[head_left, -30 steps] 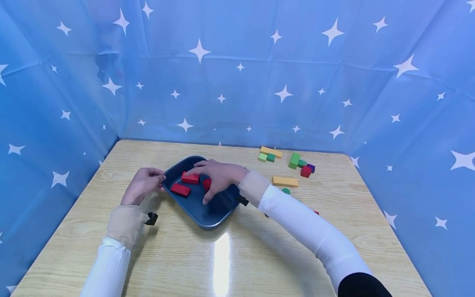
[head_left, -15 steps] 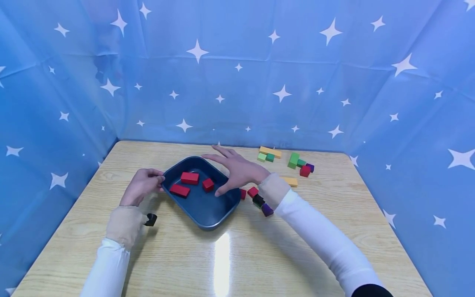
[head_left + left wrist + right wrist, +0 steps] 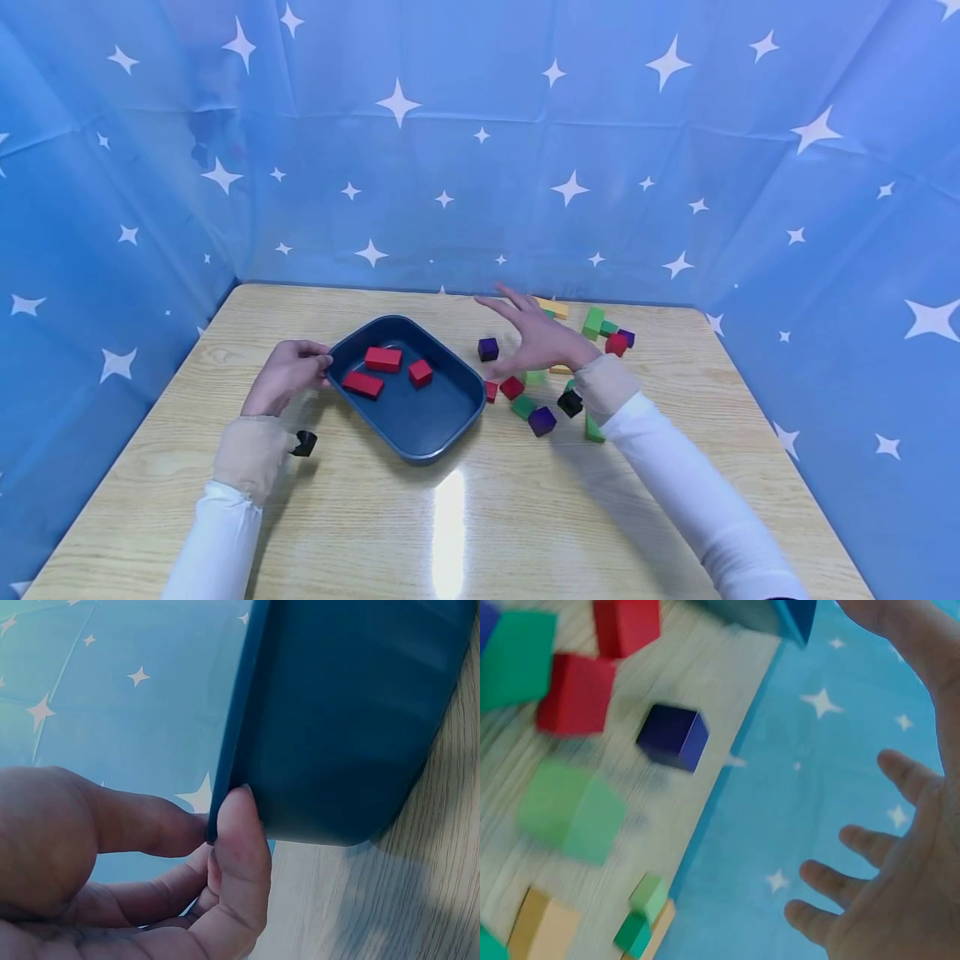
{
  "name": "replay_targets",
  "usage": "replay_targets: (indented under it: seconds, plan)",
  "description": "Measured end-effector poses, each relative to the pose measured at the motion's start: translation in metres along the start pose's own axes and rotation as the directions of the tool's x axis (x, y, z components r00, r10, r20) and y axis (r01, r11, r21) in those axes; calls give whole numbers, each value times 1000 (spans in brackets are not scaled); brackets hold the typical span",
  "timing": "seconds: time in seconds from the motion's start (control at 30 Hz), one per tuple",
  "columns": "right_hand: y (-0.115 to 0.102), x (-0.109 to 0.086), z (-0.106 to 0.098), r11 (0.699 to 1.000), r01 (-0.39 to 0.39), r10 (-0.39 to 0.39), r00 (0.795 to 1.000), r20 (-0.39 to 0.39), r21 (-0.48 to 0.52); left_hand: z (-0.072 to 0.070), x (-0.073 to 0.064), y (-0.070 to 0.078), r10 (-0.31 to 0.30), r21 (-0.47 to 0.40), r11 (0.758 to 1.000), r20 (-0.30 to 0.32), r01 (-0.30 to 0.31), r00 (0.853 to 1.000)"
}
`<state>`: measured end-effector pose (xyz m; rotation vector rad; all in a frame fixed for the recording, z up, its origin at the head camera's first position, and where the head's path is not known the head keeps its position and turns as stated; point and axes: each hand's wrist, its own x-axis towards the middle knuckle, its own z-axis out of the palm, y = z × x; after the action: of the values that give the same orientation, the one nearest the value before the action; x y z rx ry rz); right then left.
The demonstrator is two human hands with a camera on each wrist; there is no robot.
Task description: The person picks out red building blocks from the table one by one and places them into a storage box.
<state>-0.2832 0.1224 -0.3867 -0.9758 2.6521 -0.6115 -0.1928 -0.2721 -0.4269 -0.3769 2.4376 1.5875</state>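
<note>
My left hand point(image 3: 288, 377) pinches the left corner rim of a dark blue rectangular tray point(image 3: 420, 442); the left wrist view shows the thumb and finger on either side of that rim point(image 3: 238, 712). Inside the tray lie two red oblong blocks point(image 3: 383, 360) and a red cube point(image 3: 420, 373). My right hand point(image 3: 543, 337) hovers over the loose blocks right of the tray, fingers spread and holding nothing. Nearest to it are a dark purple cube point(image 3: 488, 349), a red cube point(image 3: 512, 387) and a light green block point(image 3: 570, 810), partly hidden by the hand in the head view.
More blocks lie right of the tray: a green one point(image 3: 523, 407), a purple one point(image 3: 542, 422), a black one point(image 3: 570, 403). Behind them sits a cluster with a bright green block point(image 3: 593, 323) and a red one point(image 3: 617, 345). A star-patterned blue curtain point(image 3: 480, 167) borders the wooden table point(image 3: 360, 533).
My right hand has moved from over the tray to the right, above the loose blocks, uncovering the red cube in the tray. The left hand keeps its grip on the rim.
</note>
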Motion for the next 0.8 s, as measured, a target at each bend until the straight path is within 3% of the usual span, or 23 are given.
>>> replay_targets:
  seconds: [0.5, 0.8]
  plan:
    - [50, -29, -14, 995, -101, 100, 992, -77, -20, -1, 0, -2, 8, 5, 1000, 2, -8, 1000]
    - [78, -42, -21, 980, -194, 185, 973, -139, -49, -1, 1, -2, 5, 10, 1000, 4, -5, 1000]
